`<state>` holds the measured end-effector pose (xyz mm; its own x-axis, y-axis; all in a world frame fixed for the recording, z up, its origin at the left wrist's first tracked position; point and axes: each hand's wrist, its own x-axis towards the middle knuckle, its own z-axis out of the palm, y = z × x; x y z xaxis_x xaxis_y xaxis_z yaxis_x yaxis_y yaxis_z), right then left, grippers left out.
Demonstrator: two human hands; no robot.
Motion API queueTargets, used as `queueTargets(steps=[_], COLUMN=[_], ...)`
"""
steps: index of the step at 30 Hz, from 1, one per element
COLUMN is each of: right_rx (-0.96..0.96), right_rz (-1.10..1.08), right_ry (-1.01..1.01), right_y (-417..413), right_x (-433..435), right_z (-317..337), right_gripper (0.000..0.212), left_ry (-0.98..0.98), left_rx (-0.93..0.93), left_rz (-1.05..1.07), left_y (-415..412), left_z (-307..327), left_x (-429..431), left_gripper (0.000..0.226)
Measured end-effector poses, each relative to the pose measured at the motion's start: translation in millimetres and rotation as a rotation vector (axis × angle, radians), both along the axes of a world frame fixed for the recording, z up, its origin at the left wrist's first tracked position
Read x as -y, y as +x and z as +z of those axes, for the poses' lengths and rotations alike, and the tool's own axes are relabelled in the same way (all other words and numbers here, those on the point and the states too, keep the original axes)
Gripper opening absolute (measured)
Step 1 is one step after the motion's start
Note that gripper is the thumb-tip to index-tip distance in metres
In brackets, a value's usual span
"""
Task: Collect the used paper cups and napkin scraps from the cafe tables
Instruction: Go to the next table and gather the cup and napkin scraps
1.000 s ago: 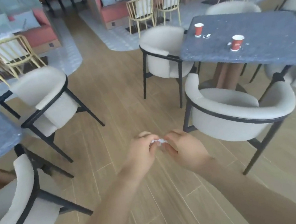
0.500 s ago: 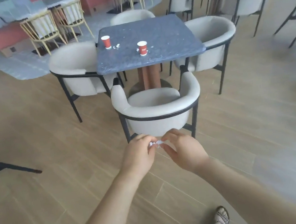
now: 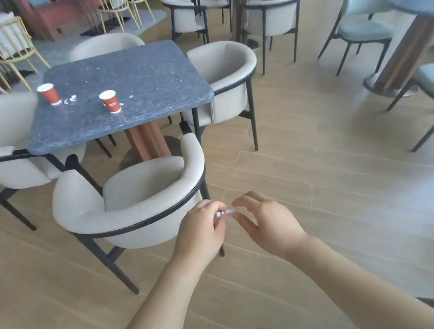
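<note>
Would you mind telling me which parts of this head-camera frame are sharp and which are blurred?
Head view: the blue table with its two red paper cups is fairly sharp; the right edge smears with motion blur; wide-angle distortion bends the chairs; soft daylight, no glare.

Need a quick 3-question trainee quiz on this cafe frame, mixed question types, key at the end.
1. True or false: both red paper cups, the far cup and the near cup, stand upright on the blue speckled table.
2. Multiple choice: the white napkin scrap is (A) on the floor, (B) pinched between the left hand and right hand, (C) on a chair seat.
3. Fill in: loose napkin scraps lie on the table right beside the ____ cup.

Key: 1 true; 2 B; 3 far.
</note>
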<state>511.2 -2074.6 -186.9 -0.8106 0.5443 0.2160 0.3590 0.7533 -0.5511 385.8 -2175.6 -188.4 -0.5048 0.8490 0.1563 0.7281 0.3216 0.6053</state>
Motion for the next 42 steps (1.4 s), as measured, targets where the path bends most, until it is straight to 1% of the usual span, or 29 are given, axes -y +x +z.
queueTargets(steps=[5,10,13,17,21,24,28,34,38,42], right_rx=[0.007,0.035,0.067,0.101,0.125,0.165,0.187,0.182,0.205,0.191], right_rz=[-0.056,-0.122,-0.143,-0.17,-0.153,-0.098,0.004,0.154,0.281,0.426], right_ry=[-0.011,-0.025,-0.021,0.001,0.018,0.029,0.035,-0.002,-0.03,-0.041], right_y=[28.9,24.6,10.1,-26.2,-74.9,-121.1,-193.9,-276.8,-332.8,-398.6], right_x=[-52.8,-103.8,-138.3,-201.6,-274.1,-318.2,-364.7,-407.7,-440.5,-478.8], right_z=[-2.4,-13.7,-21.1,-28.3,-25.5,-19.2,-12.6,-18.9,-30.1,-32.0], right_gripper=[0.013,0.016,0.017,0.02,0.02,0.02,0.025,0.024,0.023,0.022], left_ry=[-0.018,-0.064,-0.061,-0.063,-0.059,-0.081,-0.107,-0.129,-0.189,-0.174], left_rx=[0.062,0.05,0.07,0.073,0.103,0.105,0.067,0.106,0.095,0.113], left_rz=[-0.09,-0.133,-0.121,-0.139,-0.119,-0.069,0.0,0.081,0.207,0.34], left_y=[17.5,-0.8,-20.8,-49.8,-106.3,-159.0,-221.8,-281.5,-320.0,-365.3], left_z=[-3.3,-10.1,-17.1,-26.9,-27.2,-22.5,-16.5,-23.5,-35.4,-33.9], left_x=[-56.7,-109.1,-147.5,-221.4,-285.3,-313.9,-349.0,-384.7,-400.5,-423.0], left_gripper=[0.003,0.003,0.002,0.003,0.002,0.006,0.003,0.004,0.003,0.003])
